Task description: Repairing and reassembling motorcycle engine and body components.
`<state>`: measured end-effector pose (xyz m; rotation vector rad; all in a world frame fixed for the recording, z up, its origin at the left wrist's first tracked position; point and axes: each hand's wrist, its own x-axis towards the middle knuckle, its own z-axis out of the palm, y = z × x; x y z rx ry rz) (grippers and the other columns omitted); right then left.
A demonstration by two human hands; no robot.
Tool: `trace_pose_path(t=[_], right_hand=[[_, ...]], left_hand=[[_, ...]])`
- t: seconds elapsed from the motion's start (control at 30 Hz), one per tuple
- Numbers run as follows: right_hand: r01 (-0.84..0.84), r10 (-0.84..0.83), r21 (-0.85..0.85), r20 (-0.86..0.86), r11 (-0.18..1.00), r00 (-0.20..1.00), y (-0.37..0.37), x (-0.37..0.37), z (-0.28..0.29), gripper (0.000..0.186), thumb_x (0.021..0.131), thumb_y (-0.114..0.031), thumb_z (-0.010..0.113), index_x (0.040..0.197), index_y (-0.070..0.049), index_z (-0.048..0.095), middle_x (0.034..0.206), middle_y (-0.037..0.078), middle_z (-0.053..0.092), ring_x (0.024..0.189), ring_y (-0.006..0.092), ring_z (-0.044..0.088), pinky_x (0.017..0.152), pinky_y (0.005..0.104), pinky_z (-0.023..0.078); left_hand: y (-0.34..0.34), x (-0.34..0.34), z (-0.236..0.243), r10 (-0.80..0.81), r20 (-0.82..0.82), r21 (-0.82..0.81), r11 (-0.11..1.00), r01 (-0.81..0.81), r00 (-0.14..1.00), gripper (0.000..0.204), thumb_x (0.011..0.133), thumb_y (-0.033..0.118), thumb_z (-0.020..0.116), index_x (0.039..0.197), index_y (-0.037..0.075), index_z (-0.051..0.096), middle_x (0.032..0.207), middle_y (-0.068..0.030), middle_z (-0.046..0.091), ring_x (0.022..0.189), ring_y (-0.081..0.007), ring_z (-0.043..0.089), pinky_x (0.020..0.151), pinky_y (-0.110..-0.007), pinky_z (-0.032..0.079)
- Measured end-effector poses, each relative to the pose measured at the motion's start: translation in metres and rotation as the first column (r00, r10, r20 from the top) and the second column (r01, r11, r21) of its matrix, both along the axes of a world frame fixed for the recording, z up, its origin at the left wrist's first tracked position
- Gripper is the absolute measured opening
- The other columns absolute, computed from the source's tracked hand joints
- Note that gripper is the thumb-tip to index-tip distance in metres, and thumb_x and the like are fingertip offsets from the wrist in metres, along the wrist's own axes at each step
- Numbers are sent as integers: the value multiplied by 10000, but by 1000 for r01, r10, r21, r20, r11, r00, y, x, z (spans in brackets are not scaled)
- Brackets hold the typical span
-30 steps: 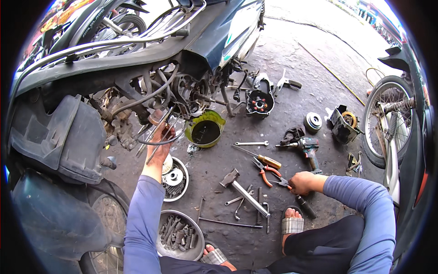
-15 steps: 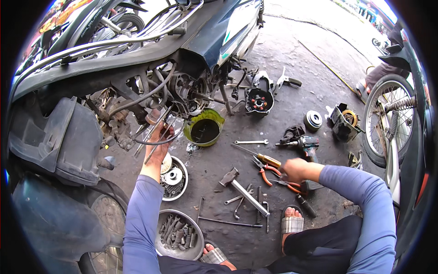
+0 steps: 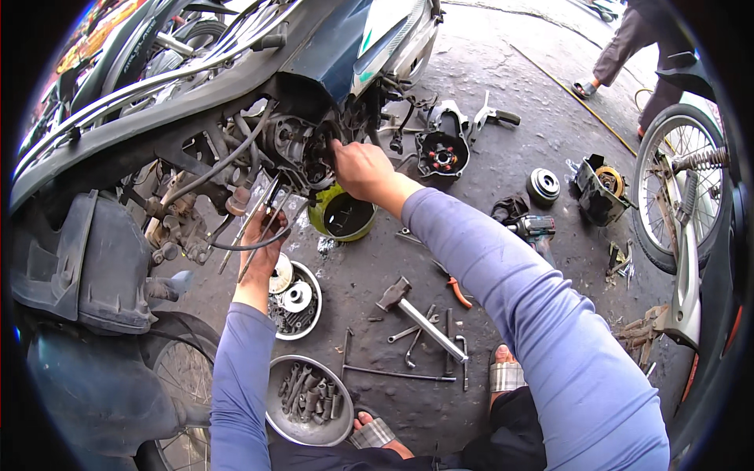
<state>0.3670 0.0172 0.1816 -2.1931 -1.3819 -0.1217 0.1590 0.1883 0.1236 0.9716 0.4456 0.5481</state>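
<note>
Inspector A: Positions and apparent reasons, largest first.

Inspector B: The motorcycle (image 3: pixel 334 59) has its engine (image 3: pixel 287 141) uncovered, presumably for access. A metal bowl (image 3: pixel 318 433) of small metal tools (image 3: pixel 312 398) lies well below the engine, likely for easy reach. A yellow basin (image 3: pixel 316 213) holding dark liquid (image 3: pixel 345 218) stands just below the engine's right side, placed, I judge, to catch drips. The right hand (image 3: pixel 363 173) is at the engine's right edge, fingers bent inward. The left hand (image 3: pixel 263 245), below the engine, is curled around slim metal rods (image 3: pixel 232 253), probably gathered to leave the other free.

Inspector A: What cannot be verified?

Inspector B: The right sleeve (image 3: pixel 487 259) partly covers the power tool (image 3: pixel 536 226) and pliers (image 3: pixel 459 293), both at the engine's lower right. The right hand's far end is masked; I cannot tell its spread or whether it grips anything. The rods' upper tips blend into the engine.
</note>
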Motion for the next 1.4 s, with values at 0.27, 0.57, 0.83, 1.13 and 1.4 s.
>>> trace_pose_path(t=[0.27,0.57,0.83,1.13,1.4], right_hand=[[7,-10,42,85,999,996,-1,-1,-2,280,942,-124,434,1103,21,610,789,208,685,753,388,680,664,468,537],[3,0,-34,95,999,996,-3,-1,5,266,923,-112,448,1090,24,606,762,206,680,733,382,678,652,467,532],[-23,22,8,113,1000,993,-5,4,1,231,903,-95,460,1046,21,601,768,217,677,738,384,680,666,465,535],[-9,9,0,102,1000,995,-1,0,2,235,932,-119,439,1021,17,609,765,209,680,742,384,681,668,473,536],[-22,27,-93,50,995,998,-41,-4,12,584,977,-492,480,1226,35,515,948,261,660,892,404,654,764,479,514]], left_hand=[[2,4,0,1,44,-42,999,1,999,211,913,320,664,926,118,609,833,-81,654,812,-202,626,737,-379,512],[0,4,2,8,24,-45,999,-7,1000,212,890,312,696,901,120,607,837,-82,661,787,-206,636,725,-384,523],[-1,5,2,-7,29,-47,999,8,1000,207,893,305,692,920,114,614,836,-95,669,798,-216,647,707,-385,533],[-1,-1,2,-19,-45,8,1000,20,999,244,914,337,648,921,95,624,875,-72,671,811,-193,636,711,-372,523],[-8,-33,-25,46,-483,251,964,88,874,381,961,444,580,1076,83,614,849,-17,663,711,-139,619,644,-301,487]])
